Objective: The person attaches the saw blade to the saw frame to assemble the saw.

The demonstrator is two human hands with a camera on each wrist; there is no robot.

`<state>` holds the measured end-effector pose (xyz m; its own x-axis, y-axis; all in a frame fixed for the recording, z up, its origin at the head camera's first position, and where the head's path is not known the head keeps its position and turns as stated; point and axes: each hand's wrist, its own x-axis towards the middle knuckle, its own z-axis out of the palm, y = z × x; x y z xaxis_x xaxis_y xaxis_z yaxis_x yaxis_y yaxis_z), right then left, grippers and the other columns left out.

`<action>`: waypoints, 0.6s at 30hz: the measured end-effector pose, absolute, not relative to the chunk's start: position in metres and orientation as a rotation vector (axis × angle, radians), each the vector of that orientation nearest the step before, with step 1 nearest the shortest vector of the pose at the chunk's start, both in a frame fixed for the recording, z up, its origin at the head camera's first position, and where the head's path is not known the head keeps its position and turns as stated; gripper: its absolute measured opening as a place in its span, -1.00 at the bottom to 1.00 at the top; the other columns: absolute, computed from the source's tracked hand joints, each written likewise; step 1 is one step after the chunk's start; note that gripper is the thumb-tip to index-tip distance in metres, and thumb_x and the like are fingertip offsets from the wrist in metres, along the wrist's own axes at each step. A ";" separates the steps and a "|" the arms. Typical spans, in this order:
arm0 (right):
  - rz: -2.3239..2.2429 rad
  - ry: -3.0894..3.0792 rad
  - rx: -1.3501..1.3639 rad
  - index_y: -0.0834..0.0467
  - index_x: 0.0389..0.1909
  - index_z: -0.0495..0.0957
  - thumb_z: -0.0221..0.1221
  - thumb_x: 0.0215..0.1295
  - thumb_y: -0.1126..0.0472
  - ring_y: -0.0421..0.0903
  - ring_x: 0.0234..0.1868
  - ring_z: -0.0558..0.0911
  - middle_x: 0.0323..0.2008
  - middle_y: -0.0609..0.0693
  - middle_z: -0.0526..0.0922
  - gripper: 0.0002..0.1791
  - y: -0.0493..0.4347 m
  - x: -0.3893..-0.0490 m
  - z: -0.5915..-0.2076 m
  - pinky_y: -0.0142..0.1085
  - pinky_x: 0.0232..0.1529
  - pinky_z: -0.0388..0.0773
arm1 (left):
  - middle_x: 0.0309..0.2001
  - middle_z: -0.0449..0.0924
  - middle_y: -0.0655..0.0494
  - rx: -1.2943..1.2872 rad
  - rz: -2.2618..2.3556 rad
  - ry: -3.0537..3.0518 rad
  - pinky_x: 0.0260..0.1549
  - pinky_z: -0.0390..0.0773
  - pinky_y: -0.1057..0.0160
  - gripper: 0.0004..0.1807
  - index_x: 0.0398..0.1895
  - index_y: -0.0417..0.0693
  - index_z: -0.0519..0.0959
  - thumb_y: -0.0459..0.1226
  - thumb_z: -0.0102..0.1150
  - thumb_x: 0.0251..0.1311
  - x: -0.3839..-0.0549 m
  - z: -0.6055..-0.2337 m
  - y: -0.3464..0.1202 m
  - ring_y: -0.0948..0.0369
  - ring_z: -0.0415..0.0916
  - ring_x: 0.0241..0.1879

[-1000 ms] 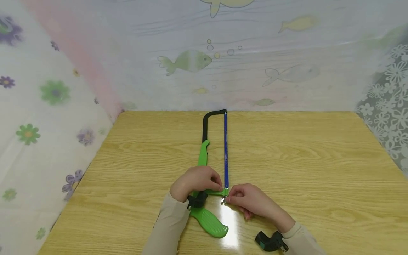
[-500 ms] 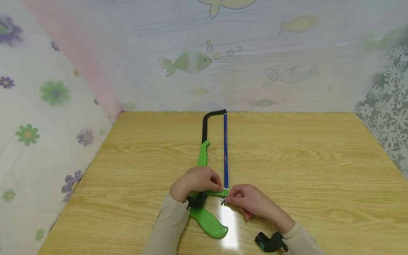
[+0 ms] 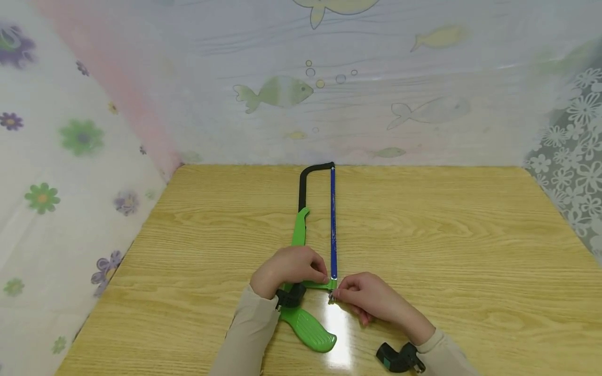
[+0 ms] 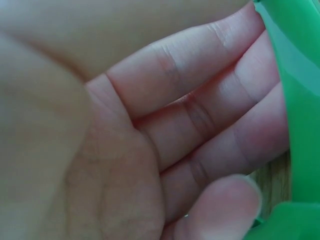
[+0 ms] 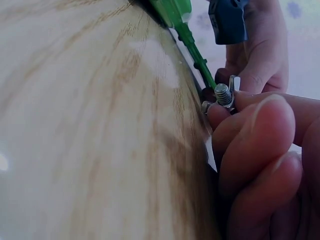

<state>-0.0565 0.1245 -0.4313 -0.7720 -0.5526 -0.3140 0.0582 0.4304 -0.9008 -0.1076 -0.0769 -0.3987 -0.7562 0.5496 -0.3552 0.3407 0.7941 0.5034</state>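
A hacksaw [image 3: 310, 331] lies flat on the table, its green handle nearest me and its black front frame [image 3: 302, 188] pointing away. The blue blade [image 3: 333, 224] runs along its right side, joined at both ends. My left hand [image 3: 289, 266] grips the green frame above the handle; in the left wrist view its curled fingers [image 4: 215, 115] meet the green edge [image 4: 300, 100]. My right hand [image 3: 373, 295] pinches the wing nut [image 5: 234, 84] at the blade's near end between thumb and forefinger. A threaded bolt end [image 5: 223, 94] sticks out through the nut.
The wood-grain table [image 3: 447, 224] surrounds the saw. Behind it hangs a fish-print sheet [image 3: 282, 120], close to the saw's far tip. A flowered sheet [image 3: 70, 172] borders the left side, a lacy one [image 3: 583, 136] the right. Black camera mounts [image 3: 400, 356] sit on both wrists.
The wing nut has turned slightly between the right thumb and forefinger, its wings now at another angle. Both hands and the hacksaw have stayed in place.
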 end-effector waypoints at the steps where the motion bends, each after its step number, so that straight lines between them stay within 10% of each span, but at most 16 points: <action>1: -1.358 2.093 -0.415 0.09 -0.46 0.55 0.08 0.19 -0.09 -0.21 -0.88 0.35 -0.82 -0.06 0.38 -0.68 0.125 -0.057 -0.431 -0.32 -0.82 0.34 | -0.51 0.48 0.53 0.663 0.568 2.488 -0.45 0.37 0.32 -0.94 -0.54 0.37 0.59 0.01 0.21 -0.01 -0.108 -0.399 -0.077 0.41 0.40 -0.50; 18: -1.349 2.086 -0.454 0.07 -0.50 0.54 0.02 0.20 -0.15 -0.18 -0.88 0.36 -0.78 -0.02 0.46 -0.61 0.124 -0.056 -0.435 -0.27 -0.84 0.33 | -0.52 0.47 0.52 0.664 0.561 2.497 -0.46 0.36 0.33 -0.93 -0.55 0.34 0.59 0.01 0.21 -0.02 -0.106 -0.397 -0.076 0.40 0.39 -0.51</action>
<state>-0.0556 0.1242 -0.4348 -0.7571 -0.5788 -0.3031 0.0389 0.4232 -0.9052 -0.1064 -0.0761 -0.3968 -0.7601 0.5471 -0.3506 0.3446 0.7968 0.4963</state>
